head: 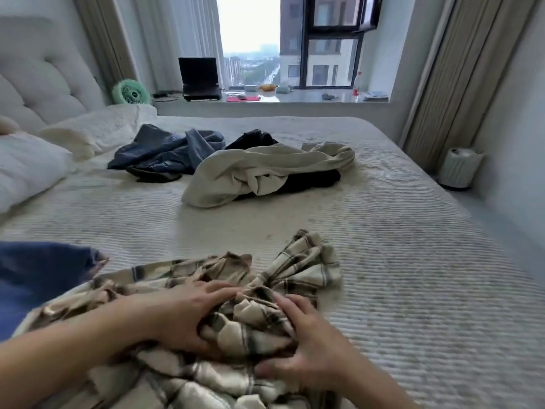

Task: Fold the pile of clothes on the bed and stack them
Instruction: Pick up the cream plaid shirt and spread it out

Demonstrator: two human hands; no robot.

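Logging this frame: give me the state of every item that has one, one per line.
plaid shirt: crumpled, unfolded, gripped by both hands
left hand: clutching the plaid shirt
right hand: clutching the plaid shirt
cream garment: unfolded, heaped over a black garment
blue-grey clothes: unfolded, in a loose heap
blue fabric: at the near left edge, folded or not cannot be told
laptop: open, screen dark
window: upper pane swung open
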